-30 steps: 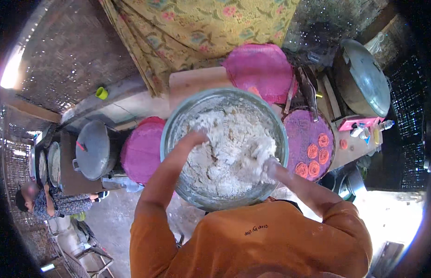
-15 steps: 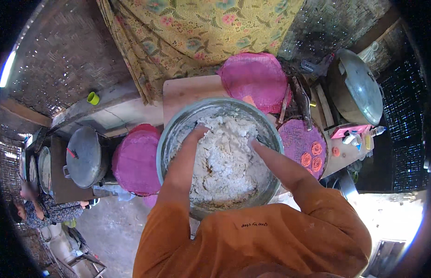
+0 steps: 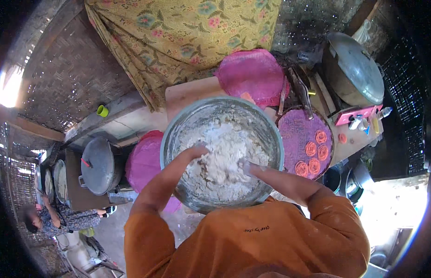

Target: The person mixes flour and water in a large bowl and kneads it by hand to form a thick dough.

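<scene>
A large round metal basin [image 3: 165, 160] is in front of me, holding a crumbly, pale floury dough [image 3: 225, 178] with loose white flour over it. My left hand [image 3: 198, 151] reaches into the left part of the dough, its fingers sunk in and hidden. From the right, my right hand [image 3: 249, 167] presses into the same mass near the middle. White flour coats its visible part, and the fingers are buried and blurred.
Right of the basin, a pink round tray [image 3: 294, 125] carries several orange coiled rosettes [image 3: 323, 152]. Pink covered rounds [image 3: 250, 76] lie behind. Large lidded pots stand left [image 3: 97, 164] and right [image 3: 357, 69]. Another person [image 3: 58, 220] is at the far left.
My hands have moved nearer each other and lower in the basin. The dough is more gathered and turned toward the middle, and the whole view has shifted slightly.
</scene>
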